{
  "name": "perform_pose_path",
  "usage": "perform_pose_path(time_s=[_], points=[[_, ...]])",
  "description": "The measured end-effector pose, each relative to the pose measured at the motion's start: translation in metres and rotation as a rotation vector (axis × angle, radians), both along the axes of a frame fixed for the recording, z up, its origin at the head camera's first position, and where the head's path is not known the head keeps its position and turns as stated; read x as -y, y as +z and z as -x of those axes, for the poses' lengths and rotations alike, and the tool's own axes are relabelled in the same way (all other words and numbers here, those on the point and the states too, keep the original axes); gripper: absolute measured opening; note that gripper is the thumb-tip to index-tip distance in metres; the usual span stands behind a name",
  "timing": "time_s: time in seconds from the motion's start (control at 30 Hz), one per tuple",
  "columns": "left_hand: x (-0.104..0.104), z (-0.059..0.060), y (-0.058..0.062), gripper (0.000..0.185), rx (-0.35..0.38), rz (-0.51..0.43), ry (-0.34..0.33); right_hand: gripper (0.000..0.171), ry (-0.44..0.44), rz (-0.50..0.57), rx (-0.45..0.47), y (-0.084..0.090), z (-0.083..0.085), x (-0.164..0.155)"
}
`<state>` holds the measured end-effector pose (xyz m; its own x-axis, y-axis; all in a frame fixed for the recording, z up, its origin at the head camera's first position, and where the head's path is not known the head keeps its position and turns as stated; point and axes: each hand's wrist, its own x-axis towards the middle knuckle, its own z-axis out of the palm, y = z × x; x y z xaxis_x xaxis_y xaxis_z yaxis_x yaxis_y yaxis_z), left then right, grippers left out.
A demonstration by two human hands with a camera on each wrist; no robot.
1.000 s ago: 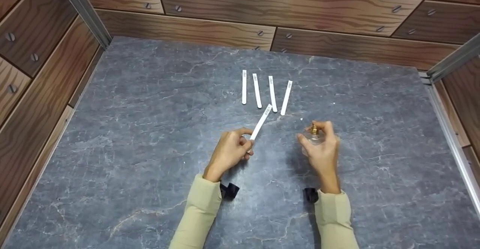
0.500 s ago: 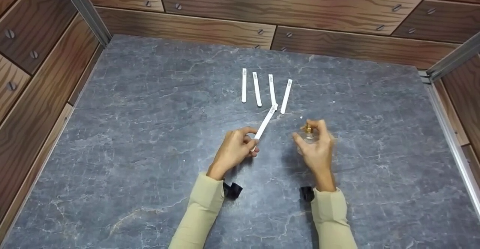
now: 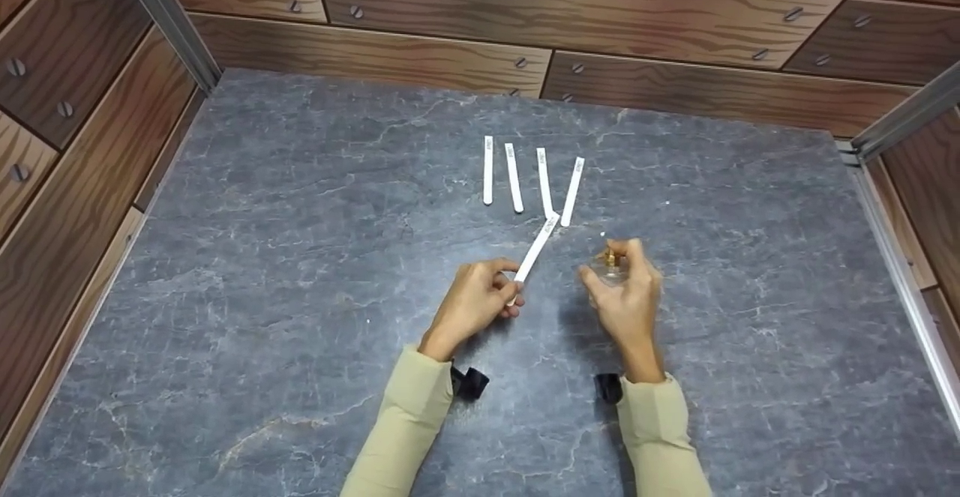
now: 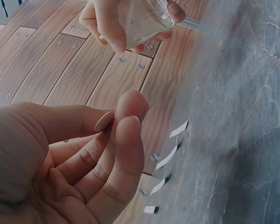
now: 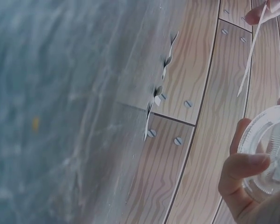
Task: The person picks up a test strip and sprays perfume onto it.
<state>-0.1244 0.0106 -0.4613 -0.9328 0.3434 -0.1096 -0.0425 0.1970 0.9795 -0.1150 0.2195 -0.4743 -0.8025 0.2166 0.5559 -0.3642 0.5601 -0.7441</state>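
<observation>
My left hand (image 3: 476, 298) pinches the lower end of a white perfume test strip (image 3: 534, 252) between thumb and fingers. The strip slants up to the right, its printed end outermost; in the right wrist view the strip (image 5: 251, 51) appears edge-on, clear of the table. To the right, my right hand (image 3: 630, 309) holds a clear glass perfume bottle with a gold spray top (image 3: 611, 258), the index finger at the top. The ribbed glass bottle (image 4: 147, 21) shows above my left fingers in the left wrist view, its round base (image 5: 254, 140) in the right wrist view.
Several more white test strips (image 3: 544, 182) lie side by side beyond my hands on the grey marbled table (image 3: 300, 257). Wood-patterned walls (image 3: 435, 55) with metal corner posts enclose the back and sides. Tiny white specks (image 3: 602, 234) dot the surface.
My left hand has moved slightly right with the strip, whose tip now overlaps a lying strip's end in the head view. My right hand has shifted left with the bottle, narrowing the gap.
</observation>
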Motion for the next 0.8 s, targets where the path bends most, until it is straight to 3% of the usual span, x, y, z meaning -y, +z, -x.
perform_pose_path(time_s=[0.4, 0.8], points=[[-0.0028, -0.0023, 0.0031, 0.029, -0.052, 0.033, -0.005, 0.036, -0.009, -0.025, 0.000, 0.0039, -0.0016, -0.0017], [-0.0028, -0.0016, 0.0031, 0.027, -0.023, 0.028, -0.007, 0.035, -0.022, -0.046, -0.012, 0.0030, -0.0023, 0.0014]])
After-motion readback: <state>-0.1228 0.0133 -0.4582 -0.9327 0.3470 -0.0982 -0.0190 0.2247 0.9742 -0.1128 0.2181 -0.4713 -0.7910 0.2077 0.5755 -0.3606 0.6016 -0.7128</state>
